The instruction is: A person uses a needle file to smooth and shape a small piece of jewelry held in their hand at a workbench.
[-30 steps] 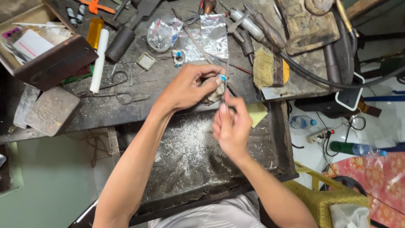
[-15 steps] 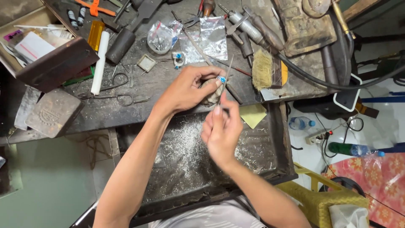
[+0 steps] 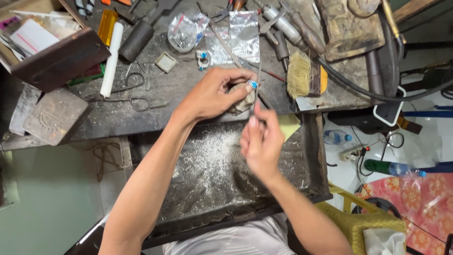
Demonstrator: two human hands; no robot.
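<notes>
The left hand [image 3: 212, 94] is shown closed around a small ring with a blue stone [image 3: 253, 84], which is pinched between thumb and fingertips and braced against a worn wooden peg [image 3: 241, 104] at the front edge of the worktop [image 3: 141, 113]. The right hand [image 3: 262, 141] is closed on the lower end of a thin file [image 3: 258, 89], whose blade runs upward past the ring. Compared with one second ago, the right hand is seen raised and shifted toward the ring, so that the file stands nearly upright and lies against the piece; the left hand and ring are unchanged in place. The shift is read as one stroke within a filing action in progress on the ring. Below both hands a dark catch tray [image 3: 311, 156] is dusted with pale metal filings [image 3: 212, 156]. Farther out on the worktop are laid a bristle brush [image 3: 300, 75], a sheet of foil [image 3: 243, 38], a clear plastic bag [image 3: 183, 32], scissors [image 3: 137, 101] and a white tube [image 3: 112, 59].
</notes>
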